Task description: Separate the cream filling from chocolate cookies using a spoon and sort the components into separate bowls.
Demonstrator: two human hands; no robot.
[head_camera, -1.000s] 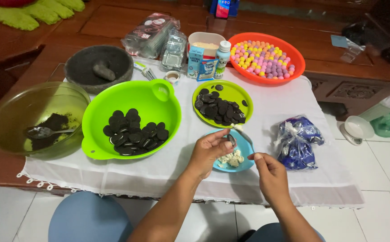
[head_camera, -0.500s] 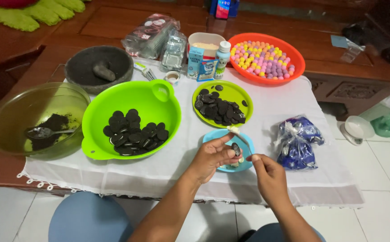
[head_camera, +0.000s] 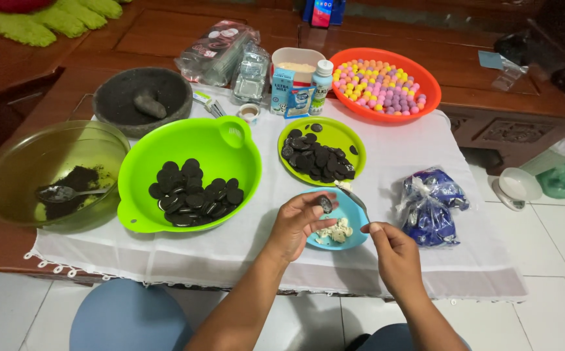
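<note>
Pinching a dark cookie half [head_camera: 325, 204] between its fingertips, your left hand [head_camera: 297, 222] hovers over the small blue bowl [head_camera: 354, 236] of white cream bits. Your right hand [head_camera: 394, 255], at four o'clock of the bowl, grips a knife [head_camera: 352, 195] angled toward the cookie. The big green bowl [head_camera: 230, 156] of cookie halves sits at nine o'clock.

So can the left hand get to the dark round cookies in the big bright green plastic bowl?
Probably yes. The left hand is just right of the big bright green plastic bowl, with only bare white tablecloth between. But its fingers already pinch a dark cookie half, so grabbing the dark round cookies could be awkward.
</note>
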